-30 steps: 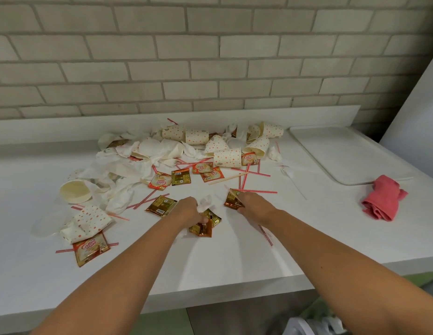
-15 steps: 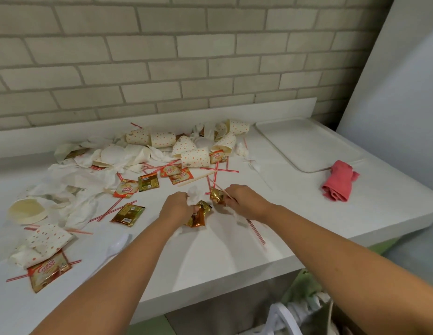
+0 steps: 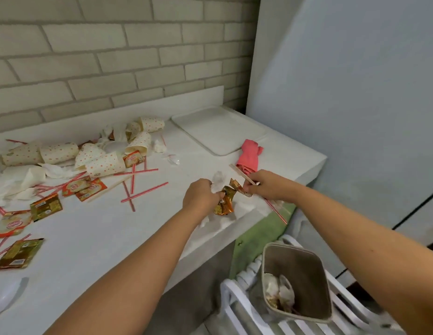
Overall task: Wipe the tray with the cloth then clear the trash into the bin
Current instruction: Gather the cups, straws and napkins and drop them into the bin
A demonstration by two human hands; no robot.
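My left hand (image 3: 200,197) grips a crumpled white tissue (image 3: 218,182) and gold sachets (image 3: 224,204) above the counter's front edge. Close beside it, my right hand (image 3: 267,185) pinches another gold sachet (image 3: 237,186), a wooden stirrer (image 3: 239,172) and a red-striped straw (image 3: 275,211). The white tray (image 3: 217,130) lies at the counter's far right corner, with the pink cloth (image 3: 249,154) bunched beside it. A grey bin (image 3: 296,281) stands below on a white chair, with some trash inside.
Spotted paper cups (image 3: 105,165), tissues (image 3: 24,176), striped straws (image 3: 144,192) and sachets (image 3: 45,206) litter the white counter (image 3: 101,233) to the left. A brick wall runs behind; a pale panel (image 3: 355,105) rises at the right. A plastic spoon (image 3: 7,296) lies near left.
Both hands lifted off the counter with their trash and moved right toward the counter's edge. The view swung right and down, bringing the bin into sight.
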